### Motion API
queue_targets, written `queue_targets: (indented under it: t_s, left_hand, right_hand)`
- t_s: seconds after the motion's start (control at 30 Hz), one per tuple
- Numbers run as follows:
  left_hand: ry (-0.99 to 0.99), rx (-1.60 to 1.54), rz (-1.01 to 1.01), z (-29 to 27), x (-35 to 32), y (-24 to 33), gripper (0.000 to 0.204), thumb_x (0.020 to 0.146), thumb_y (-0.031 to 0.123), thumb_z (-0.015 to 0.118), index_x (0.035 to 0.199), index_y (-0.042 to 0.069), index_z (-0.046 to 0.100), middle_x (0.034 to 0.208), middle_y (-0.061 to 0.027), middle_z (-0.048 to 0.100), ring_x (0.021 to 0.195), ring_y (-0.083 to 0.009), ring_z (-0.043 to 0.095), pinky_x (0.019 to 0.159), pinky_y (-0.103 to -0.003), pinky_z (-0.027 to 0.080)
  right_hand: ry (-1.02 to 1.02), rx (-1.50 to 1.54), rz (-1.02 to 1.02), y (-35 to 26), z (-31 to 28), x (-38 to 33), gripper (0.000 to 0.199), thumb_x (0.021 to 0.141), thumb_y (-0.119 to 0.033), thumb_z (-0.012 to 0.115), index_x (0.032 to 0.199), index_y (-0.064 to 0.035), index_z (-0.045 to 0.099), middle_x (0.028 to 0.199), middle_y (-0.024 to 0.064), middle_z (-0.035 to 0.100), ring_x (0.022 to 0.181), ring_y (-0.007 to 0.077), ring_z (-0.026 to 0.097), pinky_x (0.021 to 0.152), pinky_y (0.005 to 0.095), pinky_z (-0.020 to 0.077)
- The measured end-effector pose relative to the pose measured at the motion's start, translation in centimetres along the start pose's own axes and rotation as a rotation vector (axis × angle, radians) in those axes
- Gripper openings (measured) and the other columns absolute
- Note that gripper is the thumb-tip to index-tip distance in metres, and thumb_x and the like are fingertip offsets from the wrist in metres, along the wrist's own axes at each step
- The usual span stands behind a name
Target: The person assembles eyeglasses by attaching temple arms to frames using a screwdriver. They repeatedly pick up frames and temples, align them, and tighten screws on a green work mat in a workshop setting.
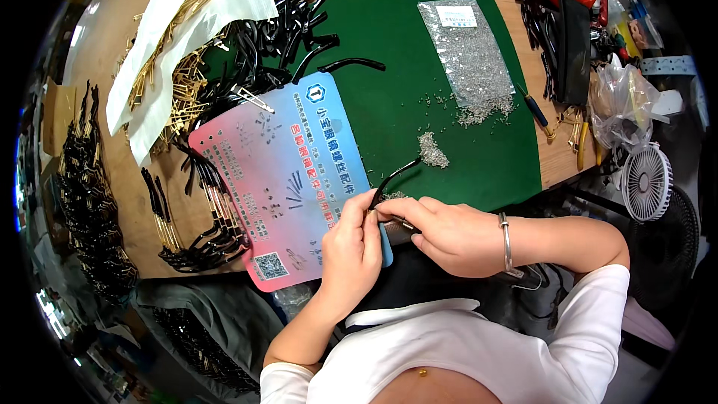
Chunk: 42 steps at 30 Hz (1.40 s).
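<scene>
Near the table's front edge, my left hand (350,248) is closed on a black eyeglass temple (399,173), whose curved tip points up and to the right. My right hand (465,238) meets it, its thumb and fingers pinched together by the temple's other end. What the right fingers grip is hidden; a thin dark strip shows under them. Just beyond the temple tip is a small heap of tiny silvery parts (434,151) on the green mat (389,116). A pink and blue printed sheet (262,172) lies beside my left hand, with small loose parts on it.
A clear bag of tiny metal parts (470,56) spills onto the mat. Black temples (277,37) and gold metal pieces (191,90) pile at back left; more temples (213,209) lie left. A screwdriver (534,108), plastic bag (624,101) and white fan (646,182) are right.
</scene>
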State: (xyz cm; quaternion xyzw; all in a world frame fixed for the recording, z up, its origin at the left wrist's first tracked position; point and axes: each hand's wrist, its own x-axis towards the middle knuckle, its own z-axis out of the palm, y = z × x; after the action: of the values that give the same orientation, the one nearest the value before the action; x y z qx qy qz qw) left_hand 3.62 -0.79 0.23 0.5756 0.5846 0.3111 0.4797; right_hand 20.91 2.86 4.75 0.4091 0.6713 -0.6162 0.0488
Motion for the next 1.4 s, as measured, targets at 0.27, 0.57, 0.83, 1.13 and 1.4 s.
queue_targets:
  t_s: [0.27,0.57,0.83,1.13,1.4]
  left_hand:
    - [-0.021,0.036,-0.016,-0.2,0.3,0.6,0.024,0.086,-0.002,0.046,0.11,0.0,0.051,0.081,-0.0168,0.063,0.072,-0.0309,0.064,0.062,-0.035,0.05]
    - [0.036,0.092,0.111,0.1,0.1,0.0,0.029,0.083,-0.005,0.047,0.111,0.002,0.053,0.08,-0.0172,0.064,0.071,-0.031,0.064,0.06,-0.035,0.049]
    - [0.049,0.146,0.118,0.6,0.1,0.4,0.026,0.084,-0.003,0.048,0.109,0.001,0.054,0.082,-0.0191,0.063,0.075,-0.0334,0.064,0.062,-0.037,0.05]
    - [0.048,-0.102,-0.045,0.0,-0.3,0.8,0.02,0.092,0.005,0.043,0.11,-0.001,0.049,0.085,-0.0101,0.064,0.067,-0.011,0.057,0.061,-0.026,0.047]
    - [0.058,-0.004,0.242,-0.6,-0.3,0.2,0.011,0.087,0.002,0.051,0.098,-0.001,0.05,0.091,-0.011,0.062,0.066,-0.0159,0.057,0.062,-0.026,0.047]
  right_hand:
    - [0.062,0.014,-0.1,0.8,0.4,0.3,0.045,0.088,-0.007,0.037,0.131,-0.0105,0.024,0.102,0.0286,0.052,0.086,0.0437,0.056,0.078,0.0465,0.0455]
    - [-0.28,1.318,0.239,0.5,-1.4,0.4,0.058,0.085,-0.007,0.042,0.137,-0.0022,0.018,0.09,0.0101,0.05,0.053,0.0165,0.054,0.043,0.0294,0.0464]
    - [-0.182,1.246,0.21,0.3,-0.4,0.0,0.048,0.09,-0.009,0.043,0.134,-0.0064,0.025,0.091,0.0074,0.048,0.053,0.0154,0.053,0.041,0.0275,0.0447]
    - [-0.129,0.682,0.0,0.9,-0.4,-2.5,0.052,0.091,-0.007,0.038,0.138,-0.0062,0.015,0.09,0.0093,0.05,0.053,0.0104,0.051,0.048,0.0237,0.0463]
    - [0.245,0.097,-0.123,4.0,0.5,-2.6,0.04,0.084,-0.011,0.047,0.123,-0.0033,0.043,0.091,0.016,0.059,0.082,0.0286,0.06,0.073,0.0368,0.0463]
